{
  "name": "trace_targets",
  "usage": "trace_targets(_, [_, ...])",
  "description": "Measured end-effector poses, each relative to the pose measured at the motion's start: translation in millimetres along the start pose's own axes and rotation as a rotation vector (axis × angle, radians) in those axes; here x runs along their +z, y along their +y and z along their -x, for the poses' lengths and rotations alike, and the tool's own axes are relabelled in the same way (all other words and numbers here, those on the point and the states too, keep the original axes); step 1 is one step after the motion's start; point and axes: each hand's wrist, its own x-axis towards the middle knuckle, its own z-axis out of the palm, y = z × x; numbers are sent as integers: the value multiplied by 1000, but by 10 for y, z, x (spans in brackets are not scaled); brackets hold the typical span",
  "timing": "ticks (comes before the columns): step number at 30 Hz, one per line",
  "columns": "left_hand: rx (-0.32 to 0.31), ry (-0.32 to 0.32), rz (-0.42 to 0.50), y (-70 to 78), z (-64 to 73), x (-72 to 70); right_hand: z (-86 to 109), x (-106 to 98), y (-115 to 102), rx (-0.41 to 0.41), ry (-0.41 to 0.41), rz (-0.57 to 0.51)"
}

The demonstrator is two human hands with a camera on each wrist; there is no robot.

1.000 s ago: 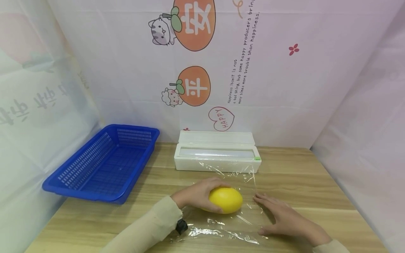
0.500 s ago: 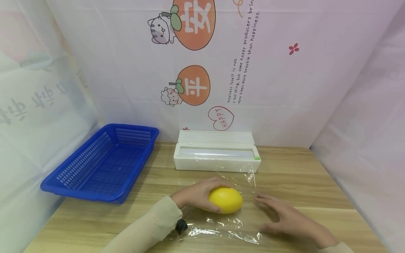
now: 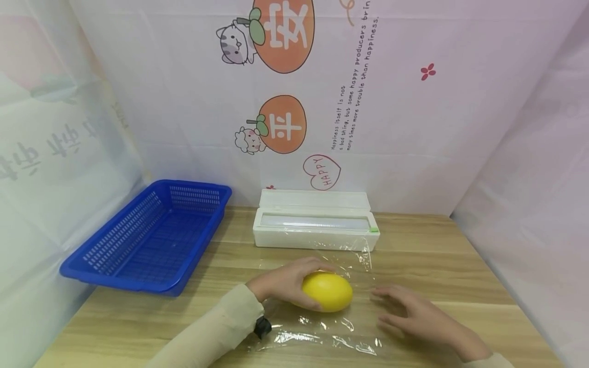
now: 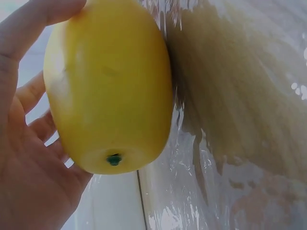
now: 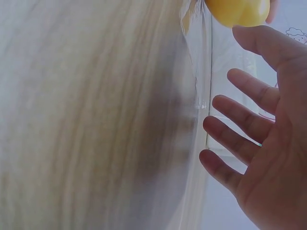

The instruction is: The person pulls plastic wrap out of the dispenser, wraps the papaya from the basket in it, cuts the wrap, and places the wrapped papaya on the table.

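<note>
On a wood-grain table (image 3: 437, 245), the left hand's (image 3: 292, 282) fingers grip a yellow oval fruit (image 3: 330, 292); the right hand's (image 3: 418, 317) are spread.

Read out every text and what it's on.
"安": upper orange print
"平": lower orange print
"HAPPY": heart print
"Happiness itself is not a bad thing, but some happy producers brin… many times more trouble than happiness.": back curtain
Left curtain: characters too faint to read.

On the wood-grain table (image 3: 437, 250): a blue basket (image 3: 119, 282) at left, white box (image 3: 285, 239) (lid (image 3: 315, 199) raised) mid-frame, clear film (image 3: 299, 336) lower centre.
</note>
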Motion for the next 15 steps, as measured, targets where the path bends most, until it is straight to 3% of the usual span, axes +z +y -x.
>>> trace_targets(8, [4, -12, 32, 39, 32, -35, 1, -18, -32, 0, 10, -8])
trace_targets(15, [38, -40, 38, 52, 59, -10, -12, -5, -34, -51, 30, -6])
